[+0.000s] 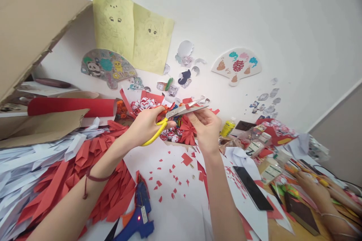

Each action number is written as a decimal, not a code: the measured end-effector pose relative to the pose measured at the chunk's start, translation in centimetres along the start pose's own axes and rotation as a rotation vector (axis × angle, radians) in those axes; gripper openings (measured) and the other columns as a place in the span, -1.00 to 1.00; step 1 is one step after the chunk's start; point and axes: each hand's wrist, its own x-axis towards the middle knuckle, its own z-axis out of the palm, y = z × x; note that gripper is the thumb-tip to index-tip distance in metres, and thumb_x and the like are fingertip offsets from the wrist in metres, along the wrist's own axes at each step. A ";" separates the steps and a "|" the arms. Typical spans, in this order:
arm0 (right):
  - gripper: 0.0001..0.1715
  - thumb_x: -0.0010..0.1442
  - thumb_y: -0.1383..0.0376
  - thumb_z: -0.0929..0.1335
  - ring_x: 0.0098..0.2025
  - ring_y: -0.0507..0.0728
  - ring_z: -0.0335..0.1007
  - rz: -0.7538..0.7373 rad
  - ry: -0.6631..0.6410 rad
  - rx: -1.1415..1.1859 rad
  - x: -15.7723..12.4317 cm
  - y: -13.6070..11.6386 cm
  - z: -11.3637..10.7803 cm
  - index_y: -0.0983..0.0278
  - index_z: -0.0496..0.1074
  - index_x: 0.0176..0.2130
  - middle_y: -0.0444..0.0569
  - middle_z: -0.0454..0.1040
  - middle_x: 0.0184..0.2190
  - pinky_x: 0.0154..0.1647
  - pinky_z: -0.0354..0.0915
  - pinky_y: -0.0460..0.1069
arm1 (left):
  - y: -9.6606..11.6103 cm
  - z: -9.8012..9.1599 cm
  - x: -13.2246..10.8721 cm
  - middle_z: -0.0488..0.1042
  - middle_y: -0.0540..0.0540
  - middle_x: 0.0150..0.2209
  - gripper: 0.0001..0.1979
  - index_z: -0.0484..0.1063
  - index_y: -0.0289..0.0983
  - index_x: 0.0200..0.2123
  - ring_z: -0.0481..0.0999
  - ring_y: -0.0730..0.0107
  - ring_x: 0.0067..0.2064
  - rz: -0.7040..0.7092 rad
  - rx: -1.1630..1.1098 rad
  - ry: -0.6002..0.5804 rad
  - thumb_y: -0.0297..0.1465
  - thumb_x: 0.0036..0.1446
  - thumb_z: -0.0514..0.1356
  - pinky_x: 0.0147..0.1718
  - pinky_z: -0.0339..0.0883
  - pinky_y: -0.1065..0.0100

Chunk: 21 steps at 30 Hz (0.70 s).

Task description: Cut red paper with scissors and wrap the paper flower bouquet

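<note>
My left hand (pixel 148 124) is wrapped around the yellow handles of a pair of scissors (pixel 174 112), whose blades are parted and point right. At the blades, my right hand (pixel 208 127) pinches with thumb and fingertips what looks like a small piece of red paper (pixel 187 106), mostly hidden. Below both hands, red paper scraps (pixel 174 190) are scattered over white sheets (pixel 169 218). Just behind the hands lie a folded red paper flower (pixel 187 131) and red-and-white paper flowers (pixel 144 104).
A blue glue gun (pixel 140 211) with its light on lies at the front. Red strips (pixel 110 180) and white strips (pixel 25 171) pile up at left. A phone (pixel 252 188) lies at right, near another person's hand (pixel 311 188). A cardboard sheet (pixel 39 22) overhangs the upper left.
</note>
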 end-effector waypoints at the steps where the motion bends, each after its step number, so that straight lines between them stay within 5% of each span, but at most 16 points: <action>1: -0.87 0.10 0.24 0.48 -0.21 0.12 0.56 -0.004 0.013 0.004 0.0 0.0 0.1 0.22 0.54 -0.30 -0.07 0.62 -0.30 -0.04 0.47 0.04 | 0.1 0.0 0.0 0.21 0.09 -0.57 -0.64 0.10 -0.22 -0.47 0.20 0.46 -0.49 -0.005 -0.012 -0.001 -0.14 0.09 0.19 -0.48 -0.01 0.42; 21: -0.83 0.09 0.23 0.48 -0.25 0.10 0.55 -0.014 0.399 0.119 -1.0 1.6 2.5 0.30 0.55 -0.32 -0.05 0.61 -0.33 -0.13 0.47 0.00 | 2.7 5.1 -1.1 0.09 0.10 -0.60 -0.52 0.05 -0.23 -0.54 0.04 0.52 -0.53 -0.179 -0.245 0.105 0.00 0.13 0.12 -0.52 -0.07 0.42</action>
